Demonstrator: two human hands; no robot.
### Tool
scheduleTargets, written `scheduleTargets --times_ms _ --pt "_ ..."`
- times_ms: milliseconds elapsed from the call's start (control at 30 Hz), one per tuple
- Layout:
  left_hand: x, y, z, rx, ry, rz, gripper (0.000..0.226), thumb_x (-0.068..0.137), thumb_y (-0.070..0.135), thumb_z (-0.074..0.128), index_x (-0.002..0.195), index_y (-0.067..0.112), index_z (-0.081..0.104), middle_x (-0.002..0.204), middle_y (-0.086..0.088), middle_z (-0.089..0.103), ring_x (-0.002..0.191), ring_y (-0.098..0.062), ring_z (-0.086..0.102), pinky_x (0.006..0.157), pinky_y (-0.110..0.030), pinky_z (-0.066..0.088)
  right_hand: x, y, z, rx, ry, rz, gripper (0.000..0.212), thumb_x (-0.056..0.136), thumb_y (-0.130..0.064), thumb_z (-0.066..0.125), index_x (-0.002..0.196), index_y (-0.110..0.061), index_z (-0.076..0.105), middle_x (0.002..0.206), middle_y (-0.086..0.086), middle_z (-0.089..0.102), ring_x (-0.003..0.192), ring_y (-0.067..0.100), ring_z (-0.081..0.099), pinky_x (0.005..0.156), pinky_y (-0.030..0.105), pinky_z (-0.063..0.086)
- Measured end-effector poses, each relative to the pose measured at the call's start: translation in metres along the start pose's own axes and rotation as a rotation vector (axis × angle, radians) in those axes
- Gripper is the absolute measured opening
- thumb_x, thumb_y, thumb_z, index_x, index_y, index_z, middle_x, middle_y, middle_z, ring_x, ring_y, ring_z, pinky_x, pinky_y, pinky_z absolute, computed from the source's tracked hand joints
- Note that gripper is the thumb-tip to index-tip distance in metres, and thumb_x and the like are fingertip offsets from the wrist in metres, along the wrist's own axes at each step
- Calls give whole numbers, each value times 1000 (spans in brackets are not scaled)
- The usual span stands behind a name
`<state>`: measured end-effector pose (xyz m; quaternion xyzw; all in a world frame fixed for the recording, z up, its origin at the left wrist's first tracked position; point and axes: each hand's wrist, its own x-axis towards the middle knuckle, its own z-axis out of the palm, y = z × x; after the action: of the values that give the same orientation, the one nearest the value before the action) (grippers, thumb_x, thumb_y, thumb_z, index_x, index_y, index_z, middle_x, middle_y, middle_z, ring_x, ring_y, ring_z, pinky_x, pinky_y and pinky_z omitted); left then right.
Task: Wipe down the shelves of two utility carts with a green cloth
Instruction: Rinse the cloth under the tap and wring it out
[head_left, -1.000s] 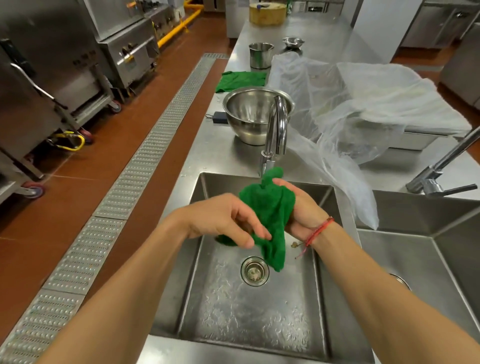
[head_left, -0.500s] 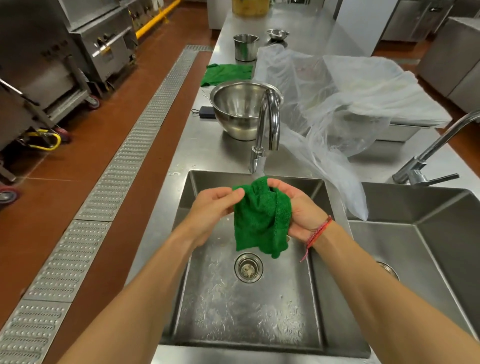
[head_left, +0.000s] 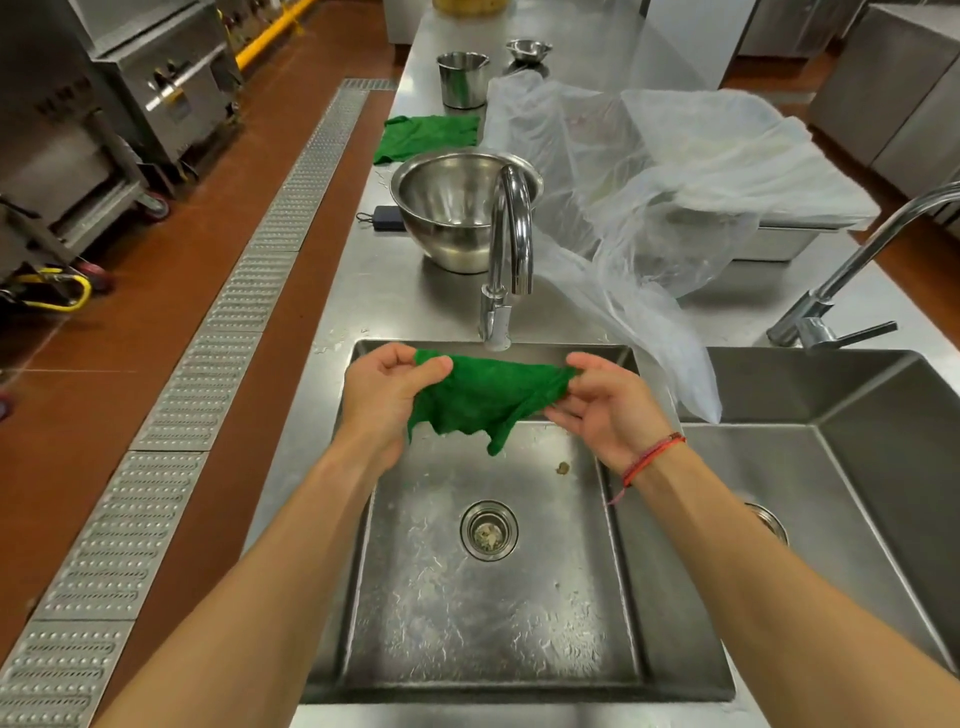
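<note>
A green cloth hangs stretched between my two hands above a steel sink, just below the curved tap. My left hand pinches its left corner between thumb and fingers. My right hand pinches its right corner. The cloth's lower edge droops in loose points over the basin. No water runs from the tap. A second green cloth lies flat on the counter farther back. No utility cart shelf is plainly in view.
A steel bowl stands behind the tap, with a small dark device beside it. Clear plastic sheeting covers trays on the right. A second sink and tap sit to the right. Wheeled steel equipment lines the left aisle.
The cloth was bunched up between my hands; now my hands have moved apart and spread it out wide by its corners. The view has tilted down slightly.
</note>
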<state>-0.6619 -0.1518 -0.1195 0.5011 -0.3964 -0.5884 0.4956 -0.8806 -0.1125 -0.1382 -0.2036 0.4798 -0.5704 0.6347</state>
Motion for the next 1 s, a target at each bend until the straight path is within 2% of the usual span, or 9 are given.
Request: scheduleTargets --times_ms 67,133,333,433,567,700,767,900,1000 --pt "2 5 3 -10 -7 12 24 79 -4 74 69 10 57 59 -2 65 59 -17 65 54 -26 55 -1 -2 9 -48 -34 -14 21 87 3 61 97 -15 61 92 13 72 83 29 71 83 45 58" --pt "2 10 6 -7 -18 20 25 79 -3 75 68 11 57 60 -2 65 60 -18 65 55 -26 54 0 3 19 -310 9 -79 30 81 11 68 96 -14 63 93 18 69 74 26 72 72 41 61" --pt "4 19 0 70 21 39 31 76 -1 78 62 17 57 70 -16 63 71 -26 61 63 -35 49 12 -3 23 -568 182 -114 29 86 13 56 97 -13 63 87 14 66 70 24 71 61 34 61" --pt "5 21 -7 123 47 69 31 72 -1 81 74 20 58 83 -28 67 72 -29 64 64 -37 49 14 -4 26 -496 177 -51 24 93 9 51 95 -13 62 97 21 67 83 36 72 68 48 62" --pt "6 23 -12 260 57 131 35 75 -5 78 99 17 66 74 -10 71 68 -21 71 60 -26 54 19 -9 25 -615 189 -84 23 97 0 50 91 -16 64 102 15 67 90 37 71 72 55 60" --pt "6 23 -11 408 27 217 25 80 0 75 90 23 74 75 -7 71 70 -17 68 68 -26 56 23 -18 26 -894 247 -211 23 97 -15 55 85 -30 66 95 1 69 87 28 71 75 49 60" --pt "7 23 -11 469 23 248 24 82 2 74 89 25 74 76 -7 72 69 -15 67 64 -22 55 19 -23 28 -782 184 -149 10 93 -16 65 93 -25 66 95 6 69 88 31 71 79 49 59" --pt "10 23 -17 629 -35 240 26 76 13 81 93 32 74 76 -5 71 72 -21 66 80 -34 57 14 -30 23 -727 -39 -43 50 70 11 78 109 -18 68 105 16 70 94 30 71 87 44 58" --pt "10 20 -17 788 -112 202 40 71 15 85 107 28 72 66 -6 66 62 -24 62 71 -35 57 14 -29 22 -997 -58 -78 53 66 8 82 111 -17 70 105 7 70 93 24 70 85 39 59"
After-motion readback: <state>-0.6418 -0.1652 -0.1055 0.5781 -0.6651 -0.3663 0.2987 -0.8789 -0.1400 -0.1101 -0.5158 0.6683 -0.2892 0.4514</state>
